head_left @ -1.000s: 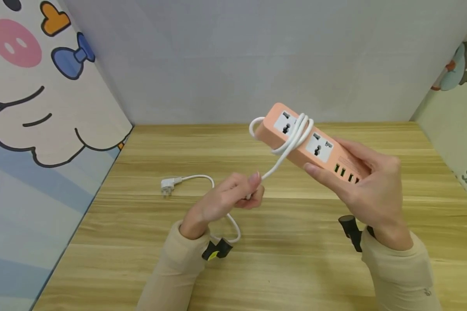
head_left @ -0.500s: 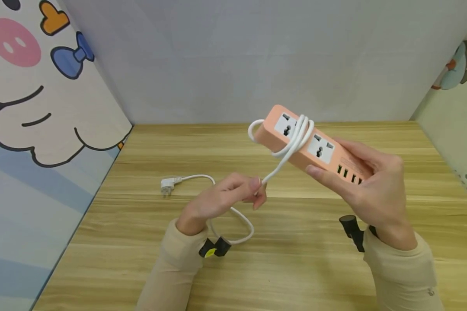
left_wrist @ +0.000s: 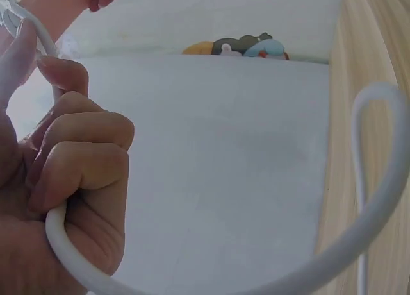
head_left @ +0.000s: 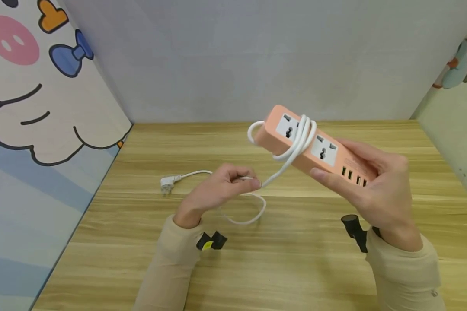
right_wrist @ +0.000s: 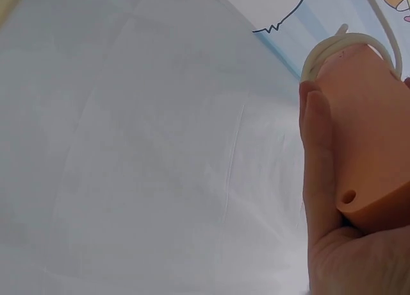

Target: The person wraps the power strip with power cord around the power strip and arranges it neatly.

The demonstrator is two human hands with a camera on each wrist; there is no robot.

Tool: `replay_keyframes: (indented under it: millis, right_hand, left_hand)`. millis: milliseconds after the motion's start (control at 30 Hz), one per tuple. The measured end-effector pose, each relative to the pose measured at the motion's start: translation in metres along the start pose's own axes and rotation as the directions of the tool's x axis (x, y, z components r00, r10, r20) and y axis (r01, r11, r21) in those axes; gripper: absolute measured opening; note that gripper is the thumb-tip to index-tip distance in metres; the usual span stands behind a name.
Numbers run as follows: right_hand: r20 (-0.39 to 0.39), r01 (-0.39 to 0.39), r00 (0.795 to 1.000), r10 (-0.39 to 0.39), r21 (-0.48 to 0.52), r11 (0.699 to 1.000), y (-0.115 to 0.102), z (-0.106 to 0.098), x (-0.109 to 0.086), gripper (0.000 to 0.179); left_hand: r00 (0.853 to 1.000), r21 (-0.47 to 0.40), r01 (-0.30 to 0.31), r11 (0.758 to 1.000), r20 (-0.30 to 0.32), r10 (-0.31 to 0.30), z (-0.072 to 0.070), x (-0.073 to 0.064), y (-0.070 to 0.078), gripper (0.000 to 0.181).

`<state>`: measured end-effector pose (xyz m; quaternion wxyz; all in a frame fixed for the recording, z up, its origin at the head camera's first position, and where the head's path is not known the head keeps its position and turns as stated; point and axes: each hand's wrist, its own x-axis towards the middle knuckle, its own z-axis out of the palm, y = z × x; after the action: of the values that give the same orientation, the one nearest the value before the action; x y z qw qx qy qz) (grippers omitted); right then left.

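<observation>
My right hand (head_left: 377, 190) grips the near end of a peach power strip (head_left: 299, 162), thumb along one side and fingers round the other. The strip is held tilted above the table, sockets and USB ports facing up. Its white cord (head_left: 301, 138) is wound round the body between the two socket panels. To the left, my left hand (head_left: 222, 188) pinches the cord between thumb and forefinger. In the left wrist view its other fingers (left_wrist: 90, 160) curl round the cord (left_wrist: 378, 205), which loops out below. The white plug (head_left: 167, 185) lies on the table at the cord's end.
The wood-grain table (head_left: 288, 268) meets a pale wall (head_left: 264, 60) at the back. A cartoon-printed panel (head_left: 54, 108) stands on the left, with another printed panel (head_left: 451, 116) on the right. Black wrist cameras (head_left: 212, 241) are worn at both cuffs.
My left hand has shifted slightly, its fingers closing further round the cord. The slack loop beneath it has moved right and up. The power strip has moved slightly right; the plug stays put.
</observation>
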<state>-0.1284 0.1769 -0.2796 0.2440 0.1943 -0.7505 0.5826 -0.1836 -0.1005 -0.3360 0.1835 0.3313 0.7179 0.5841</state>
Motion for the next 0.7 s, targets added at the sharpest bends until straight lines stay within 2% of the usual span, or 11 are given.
replay_keyframes:
  millis: [67,233,400,467,667,700]
  right_hand:
    - [0.011,-0.001,1.000,0.001,-0.019,1.000,-0.0002,-0.0011,0.0000,0.046]
    - [0.048,0.008,0.999,-0.004,-0.068,0.998,-0.0008,-0.0028,-0.0007,0.048]
    - [0.082,0.022,0.997,-0.015,-0.091,0.996,-0.0041,-0.0026,-0.0005,0.050]
    - [0.089,0.023,0.996,-0.015,-0.098,0.995,-0.0046,-0.0028,-0.0006,0.051]
    - [0.108,0.037,0.994,-0.027,-0.095,0.995,-0.0018,-0.0018,-0.0034,0.051]
    - [0.114,0.041,0.993,-0.030,-0.095,0.995,-0.0021,-0.0015,-0.0034,0.052]
  left_hand:
    - [0.999,-0.002,0.021,1.000,-0.037,-0.021,0.0000,0.0019,-0.0018,0.018]
    - [0.994,0.006,0.048,0.999,-0.103,-0.047,0.0011,0.0055,-0.0049,0.026]
    - [0.974,-0.008,0.129,0.992,-0.189,-0.128,0.0015,0.0062,-0.0048,0.037]
    - [0.958,-0.030,0.171,0.985,-0.229,-0.173,0.0019,0.0069,-0.0047,0.040]
    - [0.890,-0.089,0.266,0.960,-0.358,-0.280,0.0021,0.0089,-0.0045,0.045]
    - [0.883,-0.093,0.273,0.958,-0.370,-0.287,0.0022,0.0090,-0.0044,0.045]
